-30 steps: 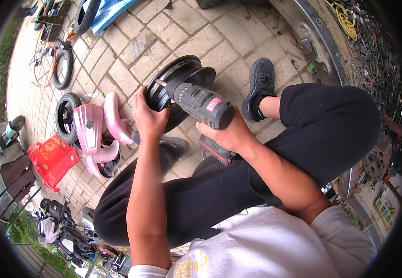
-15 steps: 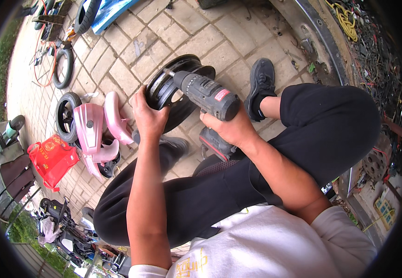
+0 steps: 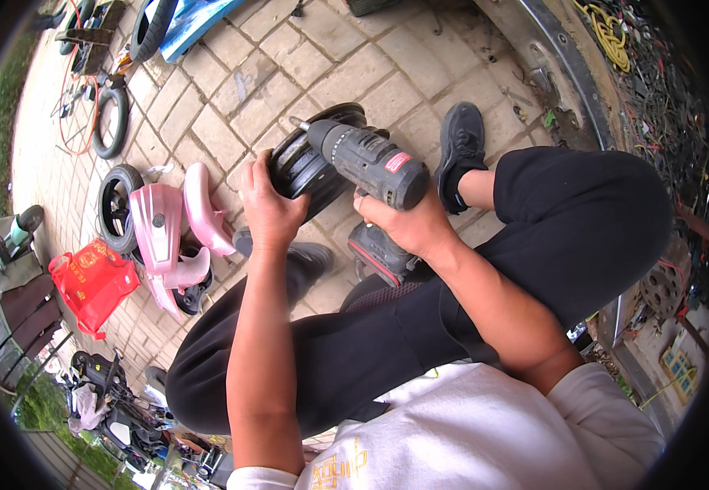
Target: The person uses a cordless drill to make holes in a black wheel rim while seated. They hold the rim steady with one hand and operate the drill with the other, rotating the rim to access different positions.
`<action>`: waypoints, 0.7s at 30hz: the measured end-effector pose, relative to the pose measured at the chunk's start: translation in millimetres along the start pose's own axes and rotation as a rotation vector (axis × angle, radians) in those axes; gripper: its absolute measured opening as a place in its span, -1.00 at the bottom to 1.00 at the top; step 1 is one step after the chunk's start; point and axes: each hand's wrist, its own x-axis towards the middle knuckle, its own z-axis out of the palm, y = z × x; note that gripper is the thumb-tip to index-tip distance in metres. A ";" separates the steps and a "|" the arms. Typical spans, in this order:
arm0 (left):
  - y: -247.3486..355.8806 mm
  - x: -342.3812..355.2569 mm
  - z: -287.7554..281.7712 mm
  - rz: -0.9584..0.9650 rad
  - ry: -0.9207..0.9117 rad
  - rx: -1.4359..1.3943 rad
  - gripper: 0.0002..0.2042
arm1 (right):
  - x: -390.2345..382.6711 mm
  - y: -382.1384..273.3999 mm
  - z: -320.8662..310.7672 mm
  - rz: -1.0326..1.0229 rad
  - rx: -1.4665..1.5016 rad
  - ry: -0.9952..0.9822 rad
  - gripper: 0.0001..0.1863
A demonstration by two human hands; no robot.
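Observation:
My left hand (image 3: 273, 200) is closed on the near left edge of a black wheel rim (image 3: 309, 167), thumb on one side and fingers round the other. The rim is tilted up on edge, and part of it is hidden behind the tool. My right hand (image 3: 412, 219) is wrapped round the grip of a dark grey cordless drill (image 3: 371, 159) with a red label. Its chuck and short bit point to the upper left, in front of the rim. From this angle I cannot tell whether the bit touches the rim. The drill's battery pack (image 3: 381, 255) hangs below my hand.
Pink plastic body panels (image 3: 157, 224) and a small tyre (image 3: 116, 204) lie on the paving to the left, near a red bag (image 3: 93, 282). Another tyre (image 3: 111, 122) lies farther off. Tangled cables (image 3: 657, 98) and a yellow rope (image 3: 608, 37) fill the right side.
My left hand has shifted slightly right, and the rim has turned so that it shows more edge-on. The drill has moved a little to the right.

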 end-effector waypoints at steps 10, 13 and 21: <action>-4.7 0.6 -1.3 -0.063 0.038 -0.001 -0.32 | -7.3 5.7 -2.0 -0.024 -0.019 0.000 -0.77; -5.5 -0.1 -1.5 -0.078 0.040 -0.008 -0.32 | -6.3 6.3 -0.9 -0.004 0.012 0.017 -0.78; -5.9 0.9 -1.3 -0.073 0.039 -0.014 -0.33 | -5.9 3.9 -2.2 -0.018 0.001 0.005 -0.77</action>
